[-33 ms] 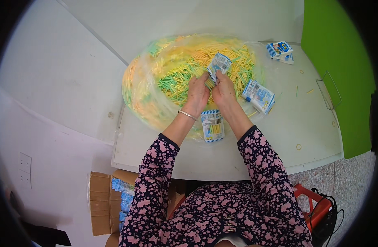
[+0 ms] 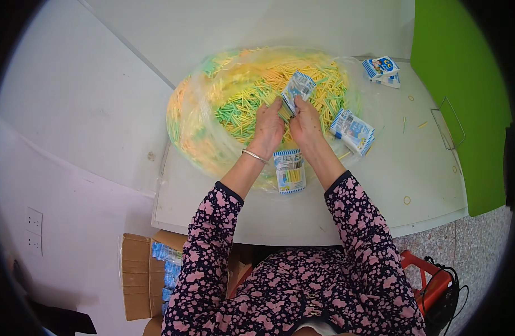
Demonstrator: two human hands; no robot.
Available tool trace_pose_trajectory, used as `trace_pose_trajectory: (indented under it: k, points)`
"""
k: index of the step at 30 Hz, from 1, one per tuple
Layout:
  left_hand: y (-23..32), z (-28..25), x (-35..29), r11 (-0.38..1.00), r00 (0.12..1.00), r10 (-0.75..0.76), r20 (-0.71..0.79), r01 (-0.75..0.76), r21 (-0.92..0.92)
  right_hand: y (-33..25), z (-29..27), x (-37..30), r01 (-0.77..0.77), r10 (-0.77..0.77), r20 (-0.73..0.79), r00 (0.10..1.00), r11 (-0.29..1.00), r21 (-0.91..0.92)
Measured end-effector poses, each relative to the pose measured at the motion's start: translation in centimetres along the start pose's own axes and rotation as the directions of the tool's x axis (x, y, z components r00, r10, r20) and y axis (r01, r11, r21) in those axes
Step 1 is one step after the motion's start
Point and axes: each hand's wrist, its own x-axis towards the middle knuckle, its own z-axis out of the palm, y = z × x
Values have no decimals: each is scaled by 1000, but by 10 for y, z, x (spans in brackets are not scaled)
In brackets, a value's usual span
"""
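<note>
Both my hands meet above a big clear plastic bag (image 2: pixel 198 115) full of thin yellow, green and orange sticks (image 2: pixel 235 115). My right hand (image 2: pixel 305 122) is closed on a small blue-and-white packet (image 2: pixel 300 85), tilted with its far end up to the right. My left hand (image 2: pixel 269 123), with a bangle at the wrist, is closed at the packet's near end, round a small bundle of yellow sticks (image 2: pixel 285 113). The fingers partly hide where bundle and packet meet. Between my wrists lies another packet (image 2: pixel 290 172), its sticks showing through a window.
Right of the bag lies a packet (image 2: pixel 353 132); more packets (image 2: pixel 382 68) are stacked farther back. Rubber bands (image 2: pixel 407 200) and loose sticks (image 2: pixel 423 124) dot the white table (image 2: pixel 381 207). A cardboard box (image 2: pixel 140 277) with blue packets stands below left, a red stool (image 2: pixel 431 285) below right.
</note>
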Motion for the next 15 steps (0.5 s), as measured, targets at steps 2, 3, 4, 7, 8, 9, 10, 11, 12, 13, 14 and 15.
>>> trace_pose_trajectory:
  k: [2, 3, 4, 7, 8, 9, 10, 11, 12, 13, 14, 15]
  points:
    - [5, -2, -1, 1000, 1000, 17, -18, -17, 14, -3, -1, -2, -11, 15, 93, 996, 999, -47]
    - [8, -4, -2, 1000, 1000, 21, -21, -21, 13, -6, -2, -2, -14, 19, 97, 995, 999, -49]
    - [12, -2, -6, 997, 999, 16, -34, -13, 82, -13, -5, -1, 35, -20, 126, 992, 992, -117]
    - [27, -11, -3, 965, 1000, 14, 3, -14, 264, -35, -12, -5, 122, -67, 193, 979, 949, -290]
    - [30, -16, -1, 927, 999, 9, 50, -27, 373, -44, -12, -8, 159, -72, 227, 971, 906, -392]
    - [30, -19, 2, 928, 999, 10, 50, -28, 371, -52, -16, -8, 159, -71, 228, 971, 905, -394]
    - [30, -22, 3, 891, 995, 70, 73, -95, 444, -60, -19, -9, 184, -60, 273, 960, 870, -457]
    - [30, -24, 5, 844, 987, 128, 100, -161, 511, -66, -21, -10, 212, -45, 316, 948, 830, -516]
    - [31, -27, 6, 845, 987, 127, 100, -160, 511, -71, -23, -13, 212, -45, 316, 948, 830, -517]
    - [32, -29, 7, 835, 986, 116, 121, -163, 526, -78, -22, -19, 193, 5, 323, 946, 794, -577]
    - [32, -30, 8, 824, 984, 105, 142, -166, 541, -82, -23, -22, 175, 55, 326, 944, 754, -634]
    - [32, -31, 8, 825, 984, 103, 143, -165, 541, -84, -28, -23, 175, 54, 325, 944, 753, -634]
